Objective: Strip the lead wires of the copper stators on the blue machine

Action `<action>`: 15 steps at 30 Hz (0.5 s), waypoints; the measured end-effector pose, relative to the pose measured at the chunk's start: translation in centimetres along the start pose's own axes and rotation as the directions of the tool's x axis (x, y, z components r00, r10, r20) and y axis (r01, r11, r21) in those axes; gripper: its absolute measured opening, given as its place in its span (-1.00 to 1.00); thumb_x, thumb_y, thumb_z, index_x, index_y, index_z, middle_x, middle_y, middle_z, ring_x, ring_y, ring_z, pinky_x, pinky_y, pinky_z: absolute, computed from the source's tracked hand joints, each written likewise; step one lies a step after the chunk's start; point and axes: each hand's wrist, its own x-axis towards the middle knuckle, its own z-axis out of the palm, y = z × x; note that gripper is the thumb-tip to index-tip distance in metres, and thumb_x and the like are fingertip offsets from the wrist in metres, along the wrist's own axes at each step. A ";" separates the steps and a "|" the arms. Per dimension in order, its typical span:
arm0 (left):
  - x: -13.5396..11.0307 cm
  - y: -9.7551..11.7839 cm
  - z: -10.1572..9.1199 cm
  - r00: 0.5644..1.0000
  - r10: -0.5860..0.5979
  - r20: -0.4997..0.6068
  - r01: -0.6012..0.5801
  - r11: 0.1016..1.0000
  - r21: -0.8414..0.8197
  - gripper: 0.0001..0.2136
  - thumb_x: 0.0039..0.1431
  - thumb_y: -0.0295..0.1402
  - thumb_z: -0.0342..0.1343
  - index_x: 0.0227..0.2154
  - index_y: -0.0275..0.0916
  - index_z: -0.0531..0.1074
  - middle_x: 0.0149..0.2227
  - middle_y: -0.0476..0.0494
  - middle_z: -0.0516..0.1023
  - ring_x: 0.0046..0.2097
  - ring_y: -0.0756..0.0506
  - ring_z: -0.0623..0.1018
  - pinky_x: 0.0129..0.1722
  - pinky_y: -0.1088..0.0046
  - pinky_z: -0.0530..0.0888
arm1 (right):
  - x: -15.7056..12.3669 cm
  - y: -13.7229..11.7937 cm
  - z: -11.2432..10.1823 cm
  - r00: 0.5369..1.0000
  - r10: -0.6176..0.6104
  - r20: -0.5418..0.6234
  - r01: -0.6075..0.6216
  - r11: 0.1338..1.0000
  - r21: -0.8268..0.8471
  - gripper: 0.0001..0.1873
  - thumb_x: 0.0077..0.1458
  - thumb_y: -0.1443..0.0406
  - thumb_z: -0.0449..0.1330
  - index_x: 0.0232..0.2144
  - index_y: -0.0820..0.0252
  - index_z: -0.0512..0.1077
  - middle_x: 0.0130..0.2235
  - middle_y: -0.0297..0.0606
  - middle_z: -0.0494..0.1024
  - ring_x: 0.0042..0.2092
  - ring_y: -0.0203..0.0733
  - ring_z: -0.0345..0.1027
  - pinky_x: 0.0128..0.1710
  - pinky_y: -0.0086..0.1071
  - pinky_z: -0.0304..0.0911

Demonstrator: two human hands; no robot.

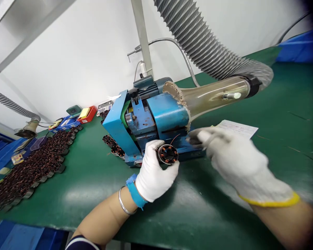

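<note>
Hands: left [153, 170] around stator [168, 154], right [237, 161] blurred

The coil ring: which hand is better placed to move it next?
Left, probably: the left hand grips the coil ring, while the right hand is farther from it, beside the blue machine.

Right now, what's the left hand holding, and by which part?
The left hand holds a copper-wound stator by its outer rim, leaving the wound end face exposed.
</note>
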 end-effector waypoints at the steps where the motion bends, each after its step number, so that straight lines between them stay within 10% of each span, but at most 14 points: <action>1: -0.1 -0.1 0.1 1.000 0.009 -0.019 -0.009 1.000 0.007 -0.57 0.08 -0.46 0.25 -0.02 -0.17 0.24 -0.06 -0.17 0.40 -0.05 -0.15 0.50 0.02 0.18 0.51 | -0.5 -0.4 0.3 0.994 0.021 0.108 -0.018 0.999 -0.029 -0.66 0.08 0.03 0.24 -0.24 0.14 0.56 -0.36 -0.15 0.62 -0.30 0.08 0.55 -0.26 -0.04 0.54; 5: -0.1 -0.7 0.3 0.998 0.044 -0.043 -0.043 0.998 0.035 -0.60 0.07 -0.45 0.26 -0.05 -0.17 0.27 -0.09 -0.16 0.42 -0.08 -0.15 0.53 -0.04 0.20 0.55 | -2.5 -1.3 2.3 0.960 -0.096 0.261 0.094 0.995 0.020 -0.43 -0.04 0.09 0.30 0.01 0.20 0.51 0.02 -0.05 0.58 0.04 0.19 0.49 0.08 0.06 0.44; 15: 2.2 0.1 0.1 0.999 -0.041 -0.027 0.046 0.958 0.283 -0.64 0.16 -0.31 0.19 0.00 -0.21 0.31 -0.13 -0.19 0.46 -0.10 -0.20 0.54 -0.06 0.17 0.54 | -1.1 0.4 4.6 0.957 -0.036 0.289 -0.111 0.872 0.476 -0.43 0.10 0.00 0.29 0.08 0.15 0.41 0.12 -0.08 0.55 0.17 0.09 0.42 0.21 -0.07 0.36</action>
